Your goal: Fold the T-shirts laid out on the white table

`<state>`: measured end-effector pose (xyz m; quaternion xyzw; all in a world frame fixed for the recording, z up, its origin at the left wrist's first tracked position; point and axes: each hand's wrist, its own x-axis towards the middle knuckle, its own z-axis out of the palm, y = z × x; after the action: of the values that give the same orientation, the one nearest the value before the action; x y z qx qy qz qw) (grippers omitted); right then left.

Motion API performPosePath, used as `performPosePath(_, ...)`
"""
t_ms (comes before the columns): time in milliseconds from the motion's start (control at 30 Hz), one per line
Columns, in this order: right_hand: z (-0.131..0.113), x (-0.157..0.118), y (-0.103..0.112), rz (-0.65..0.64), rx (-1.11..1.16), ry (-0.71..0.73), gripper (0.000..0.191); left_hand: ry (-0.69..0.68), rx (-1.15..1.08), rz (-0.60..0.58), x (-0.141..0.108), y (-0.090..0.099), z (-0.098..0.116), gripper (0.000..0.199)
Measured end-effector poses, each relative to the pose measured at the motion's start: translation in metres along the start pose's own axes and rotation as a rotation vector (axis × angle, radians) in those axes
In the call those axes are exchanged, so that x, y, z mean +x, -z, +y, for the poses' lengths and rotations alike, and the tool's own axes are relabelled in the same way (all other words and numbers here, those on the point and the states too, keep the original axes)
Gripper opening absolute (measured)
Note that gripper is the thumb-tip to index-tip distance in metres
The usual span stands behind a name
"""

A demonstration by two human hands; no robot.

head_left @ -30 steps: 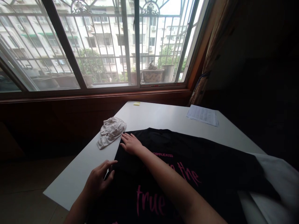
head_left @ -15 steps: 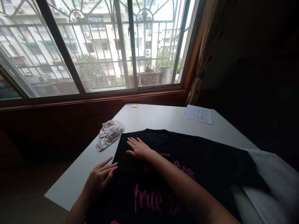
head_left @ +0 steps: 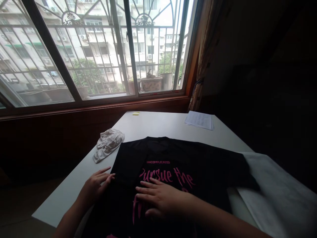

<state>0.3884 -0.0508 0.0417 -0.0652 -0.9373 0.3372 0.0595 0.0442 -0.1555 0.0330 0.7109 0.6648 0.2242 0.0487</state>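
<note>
A black T-shirt (head_left: 210, 162) with pink lettering lies spread on the white table. Its right sleeve sticks out to the side, while the left edge runs straight, with a dark layer along it that looks folded inward. My right hand (head_left: 160, 196) rests flat on the printed words, fingers spread. At the shirt's left edge is my left hand (head_left: 95, 185), fingers stretched out, their tips touching the fabric. Part of the lettering is hidden beneath the right hand and forearm.
A crumpled pale cloth (head_left: 109, 142) sits at the left edge of the white table (head_left: 158, 124). Toward the back are printed papers (head_left: 199, 119) and a yellow note (head_left: 136, 113). Whitish fabric (head_left: 277, 175) drapes over the right side. Behind stands a barred window (head_left: 99, 49).
My right hand has moved from the shirt's upper left down and right onto the lettering, uncovering the upper words. My left hand stays by the left edge. The view has shifted slightly.
</note>
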Motion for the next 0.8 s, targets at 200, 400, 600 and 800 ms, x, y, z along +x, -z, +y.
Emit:
performPosePath(200,0.038,-0.096,0.073,0.404,-0.232,-0.331,0.043,-0.016,0.117,-0.031,0.029,0.012,0.028,0.035)
performPosePath(400,0.134,-0.234,0.121,0.812,-0.622,-0.866,0.056,-0.239,0.178,-0.138,0.076,-0.025,0.052,0.051)
performPosePath(600,0.182,-0.287,0.104,1.101,-0.652,-1.246,0.067,-0.390,0.239,-0.242,0.126,-0.082,0.111,0.058)
performPosePath(800,0.191,-0.298,0.095,1.220,-0.502,-1.277,0.075,-0.516,0.132,-0.307,0.167,-0.127,0.187,0.062)
